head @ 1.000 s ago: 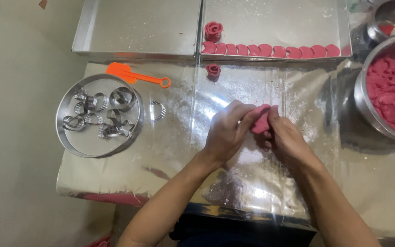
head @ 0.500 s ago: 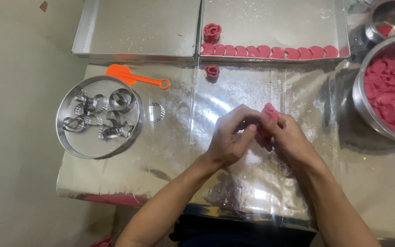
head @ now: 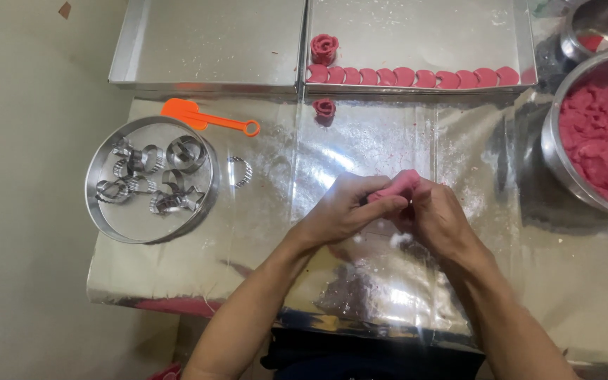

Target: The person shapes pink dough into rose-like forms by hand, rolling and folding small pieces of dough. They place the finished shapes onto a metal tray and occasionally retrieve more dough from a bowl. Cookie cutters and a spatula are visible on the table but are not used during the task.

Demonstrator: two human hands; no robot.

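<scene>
Round metal tin of steel cookie cutters (head: 150,179) and orange plastic scraper (head: 205,118) sit left, untouched. Left hand (head: 343,211) and right hand (head: 441,222), both curled shut, pinch a small pink dough piece (head: 397,186) mid-table: shaping step. Next calls for gentle fingertip pressure. Pink dough bowl (head: 599,134) far right.

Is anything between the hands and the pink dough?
No. Both the left hand and the right hand already hold the pink dough piece directly, fingers wrapped around it above the foil-covered table. Nothing visible sits between them.
</scene>
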